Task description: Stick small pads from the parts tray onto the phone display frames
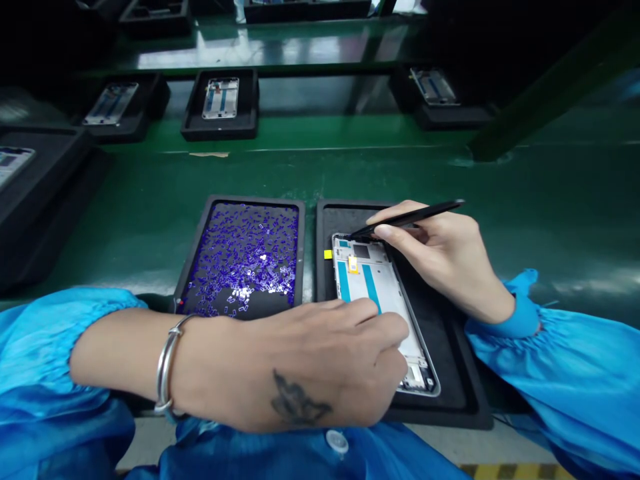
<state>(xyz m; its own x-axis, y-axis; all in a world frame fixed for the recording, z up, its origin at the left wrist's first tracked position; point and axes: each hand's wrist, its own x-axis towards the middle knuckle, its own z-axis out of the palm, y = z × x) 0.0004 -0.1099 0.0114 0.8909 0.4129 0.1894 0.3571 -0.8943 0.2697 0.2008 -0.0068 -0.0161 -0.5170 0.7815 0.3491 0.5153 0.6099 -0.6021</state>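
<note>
My right hand (pixel 440 260) pinches black tweezers (pixel 415 217), their tips at the top edge of a silver phone frame (pixel 395 287). The frame has blue-green strips and a small yellow-edged label (pixel 353 265), and lies at a slant in a black foam tray (pixel 345 215). A yellow tab (pixel 328 255) sticks out at its upper left. My left hand (pixel 310 367) is closed over the frame's lower left part. Its fingertips are hidden under the curled fingers, so I cannot tell what they hold.
Left of the frame's tray stands a second black tray (pixel 300 253) strewn with tiny purple-edged clear pieces (pixel 240 247). Farther back on the green bench (pixel 310 170) are foam trays with phone frames (pixel 221 99). A dark green post (pixel 530 100) rises at right.
</note>
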